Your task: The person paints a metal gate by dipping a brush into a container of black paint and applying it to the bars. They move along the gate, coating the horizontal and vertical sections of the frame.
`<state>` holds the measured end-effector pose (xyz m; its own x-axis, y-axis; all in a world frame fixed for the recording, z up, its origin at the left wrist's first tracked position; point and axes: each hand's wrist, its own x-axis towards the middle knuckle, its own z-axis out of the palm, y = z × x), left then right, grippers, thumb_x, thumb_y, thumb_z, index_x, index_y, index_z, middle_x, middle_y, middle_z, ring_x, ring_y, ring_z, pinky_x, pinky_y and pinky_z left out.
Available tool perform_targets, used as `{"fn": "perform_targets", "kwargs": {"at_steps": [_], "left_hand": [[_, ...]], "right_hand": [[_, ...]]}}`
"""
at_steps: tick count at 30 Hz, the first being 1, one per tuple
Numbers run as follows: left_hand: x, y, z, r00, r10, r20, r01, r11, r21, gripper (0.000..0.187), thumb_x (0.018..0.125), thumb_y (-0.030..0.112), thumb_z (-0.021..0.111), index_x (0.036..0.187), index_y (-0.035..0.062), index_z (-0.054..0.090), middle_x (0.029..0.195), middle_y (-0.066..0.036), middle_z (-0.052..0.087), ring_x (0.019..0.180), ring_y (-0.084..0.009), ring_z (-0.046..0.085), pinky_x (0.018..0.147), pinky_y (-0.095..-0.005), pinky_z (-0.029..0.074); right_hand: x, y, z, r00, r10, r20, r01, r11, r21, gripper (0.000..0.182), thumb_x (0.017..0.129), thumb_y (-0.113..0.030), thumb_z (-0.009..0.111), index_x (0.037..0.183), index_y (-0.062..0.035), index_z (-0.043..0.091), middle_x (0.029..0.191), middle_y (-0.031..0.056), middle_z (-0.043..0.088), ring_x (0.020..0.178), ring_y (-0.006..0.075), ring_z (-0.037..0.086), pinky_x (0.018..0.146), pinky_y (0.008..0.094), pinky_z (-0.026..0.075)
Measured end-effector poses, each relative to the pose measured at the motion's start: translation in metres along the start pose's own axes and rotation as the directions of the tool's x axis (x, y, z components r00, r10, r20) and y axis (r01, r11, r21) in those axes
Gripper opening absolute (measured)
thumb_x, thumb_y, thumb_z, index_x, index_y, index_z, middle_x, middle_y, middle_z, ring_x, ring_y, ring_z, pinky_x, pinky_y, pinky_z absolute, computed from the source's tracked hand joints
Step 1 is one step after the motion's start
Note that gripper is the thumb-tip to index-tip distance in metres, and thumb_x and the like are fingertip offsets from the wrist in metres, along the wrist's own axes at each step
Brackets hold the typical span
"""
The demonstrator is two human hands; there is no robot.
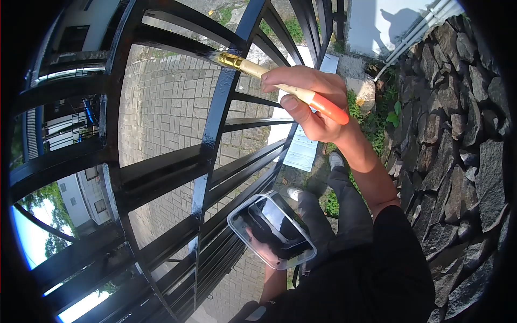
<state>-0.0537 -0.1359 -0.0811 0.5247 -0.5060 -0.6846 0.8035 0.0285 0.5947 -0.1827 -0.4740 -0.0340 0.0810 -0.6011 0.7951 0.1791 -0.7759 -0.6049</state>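
Observation:
My right hand [312, 99] grips a paintbrush [293, 89] with a pale wooden handle, an orange end and a gold ferrule. Its bristles touch a black bar of the metal fence [218, 107], near an upright. Lower down, my left hand [261, 247] holds a clear plastic container [309, 248] from below, seen partly through its wall. Black paint [274, 229] lies inside the container. Glossy patches show on the fence bars around the brush.
A stone wall [452, 156] rises on the right. Paper sheets [300, 151] lie on the ground beside the fence, near my shoes. Brick paving [167, 102] shows through the bars. White pipes [409, 40] run along a white wall at the top right.

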Motion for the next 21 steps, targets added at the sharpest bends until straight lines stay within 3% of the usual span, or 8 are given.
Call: {"fn": "perform_targets", "kwargs": {"at_steps": [6, 9, 12, 14, 17, 18, 19, 21], "left_hand": [[0.002, -0.005, -0.016, 0.982, 0.188, -0.014, -0.177, 0.945, 0.276, 0.032, 0.1, 0.028, 0.04, 0.118, 0.0045, 0.049, 0.106, -0.006, 0.056, 0.092, -0.0165, 0.056, 0.084, -0.0315, 0.047], [0.004, 0.0, -0.024, 0.998, -0.046, 0.033, 0.047, 0.998, -0.034, 0.03, 0.1, 0.026, 0.04, 0.117, 0.0039, 0.05, 0.103, -0.005, 0.056, 0.089, -0.0145, 0.055, 0.082, -0.0294, 0.046], [0.005, -0.003, -0.024, 0.967, 0.254, 0.029, -0.248, 0.904, 0.348, 0.043, 0.101, 0.04, 0.035, 0.115, 0.0048, 0.054, 0.103, -0.004, 0.057, 0.091, -0.0163, 0.055, 0.083, -0.0306, 0.046], [-0.003, 0.001, -0.011, 0.931, 0.23, 0.284, -0.296, 0.929, 0.221, 0.045, 0.098, 0.038, 0.037, 0.126, 0.0048, 0.048, 0.114, -0.012, 0.057, 0.101, -0.023, 0.056, 0.089, -0.0387, 0.048], [0.01, 0.001, -0.036, 0.993, -0.035, 0.111, 0.046, 0.994, -0.095, 0.046, 0.098, 0.038, 0.038, 0.125, 0.0034, 0.048, 0.111, -0.012, 0.059, 0.1, -0.0233, 0.057, 0.088, -0.0381, 0.048], [0.006, -0.003, -0.03, 0.98, 0.179, 0.093, -0.199, 0.93, 0.308, 0.049, 0.097, 0.042, 0.037, 0.125, 0.0032, 0.049, 0.112, -0.011, 0.059, 0.1, -0.024, 0.057, 0.089, -0.0395, 0.047], [0.001, -0.007, -0.023, 0.921, 0.384, 0.071, -0.327, 0.658, 0.678, 0.052, 0.097, 0.045, 0.036, 0.125, 0.0031, 0.05, 0.113, -0.011, 0.06, 0.101, -0.0246, 0.057, 0.09, -0.0409, 0.047], [0.002, -0.002, -0.016, 1.0, 0.023, 0.003, -0.023, 0.999, 0.039, 0.05, 0.099, 0.041, 0.034, 0.127, 0.0023, 0.047, 0.116, -0.011, 0.059, 0.101, -0.0228, 0.057, 0.09, -0.0383, 0.047]], "right_hand": [[-0.024, 0.006, -0.008, 0.991, 0.115, 0.065, -0.112, 0.992, -0.053, 0.017, 0.085, -0.01, 0.064, 0.1, -0.0039, 0.063, 0.094, 0.0071, 0.069, 0.07, 0.0211, 0.067, 0.058, 0.0284, 0.052], [-0.028, 0.004, -0.007, 0.987, 0.148, 0.067, -0.144, 0.988, -0.063, 0.016, 0.084, -0.009, 0.064, 0.099, -0.0037, 0.064, 0.093, 0.0073, 0.069, 0.07, 0.0213, 0.067, 0.057, 0.0283, 0.053], [-0.017, -0.002, -0.001, 0.997, 0.072, 0.009, -0.072, 0.997, -0.022, 0.017, 0.082, -0.008, 0.065, 0.099, -0.0046, 0.064, 0.092, 0.0071, 0.069, 0.069, 0.0204, 0.067, 0.056, 0.0279, 0.053], [-0.005, -0.007, 0.002, 1.0, 0.018, -0.018, -0.018, 1.0, -0.017, 0.018, 0.081, -0.008, 0.066, 0.099, -0.0053, 0.064, 0.092, 0.0069, 0.069, 0.068, 0.0195, 0.067, 0.055, 0.0276, 0.052], [0.009, -0.008, 0.009, 0.991, -0.126, -0.036, 0.124, 0.991, -0.04, 0.026, 0.075, -0.006, 0.069, 0.101, -0.0073, 0.065, 0.089, 0.0051, 0.069, 0.063, 0.0173, 0.064, 0.052, 0.0261, 0.051], [0.01, -0.008, 0.009, 0.991, -0.127, -0.035, 0.126, 0.991, -0.04, 0.026, 0.075, -0.006, 0.069, 0.101, -0.0073, 0.065, 0.089, 0.0051, 0.069, 0.063, 0.0173, 0.064, 0.052, 0.0261, 0.051], [0.011, -0.009, 0.009, 0.993, -0.116, -0.018, 0.115, 0.992, -0.048, 0.027, 0.075, -0.005, 0.07, 0.101, -0.0073, 0.066, 0.088, 0.0045, 0.069, 0.063, 0.0174, 0.064, 0.051, 0.0263, 0.051], [0.01, -0.008, 0.008, 0.994, -0.105, 0.002, 0.105, 0.993, -0.055, 0.027, 0.074, -0.005, 0.07, 0.101, -0.0073, 0.066, 0.087, 0.004, 0.069, 0.063, 0.0175, 0.064, 0.051, 0.0264, 0.051]]}}
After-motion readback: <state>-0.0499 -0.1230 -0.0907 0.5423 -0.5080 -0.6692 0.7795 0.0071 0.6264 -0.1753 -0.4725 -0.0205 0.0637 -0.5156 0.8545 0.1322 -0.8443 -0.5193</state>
